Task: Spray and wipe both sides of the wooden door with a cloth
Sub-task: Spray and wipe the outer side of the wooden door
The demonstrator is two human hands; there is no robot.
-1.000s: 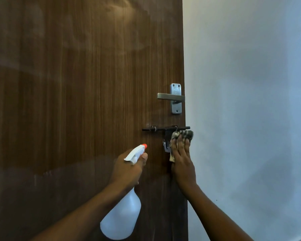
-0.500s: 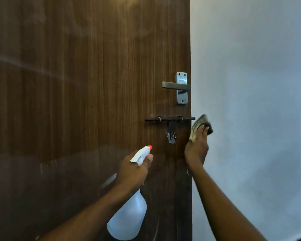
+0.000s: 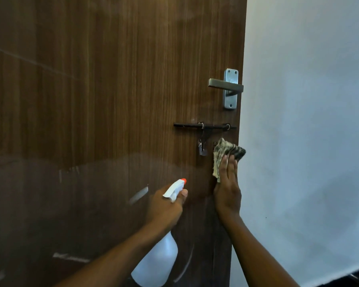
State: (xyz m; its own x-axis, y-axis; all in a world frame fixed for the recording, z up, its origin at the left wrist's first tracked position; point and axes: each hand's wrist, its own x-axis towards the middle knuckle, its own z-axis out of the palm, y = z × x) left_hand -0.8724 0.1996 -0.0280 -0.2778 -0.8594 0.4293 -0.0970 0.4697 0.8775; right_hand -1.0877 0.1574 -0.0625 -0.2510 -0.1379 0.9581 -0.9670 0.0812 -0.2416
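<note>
The brown wooden door (image 3: 104,104) fills the left two thirds of the head view, its free edge running down the right. My right hand (image 3: 227,189) presses a striped, patterned cloth (image 3: 224,154) flat against the door near that edge, just below the black sliding bolt (image 3: 204,126). My left hand (image 3: 166,206) grips the neck of a white spray bottle (image 3: 157,264); its orange-tipped nozzle (image 3: 183,180) points up and right at the door. The bottle's body hangs below my wrist.
A silver lever handle (image 3: 226,87) on a metal plate sits above the bolt. A small padlock (image 3: 201,147) hangs under the bolt, left of the cloth. A white wall (image 3: 309,131) stands right of the door. A dark floor strip shows at the bottom right.
My right hand, off the door's edge half a second ago, has moved back left and laid the cloth flat on the door face. The left hand keeps holding the bottle.
</note>
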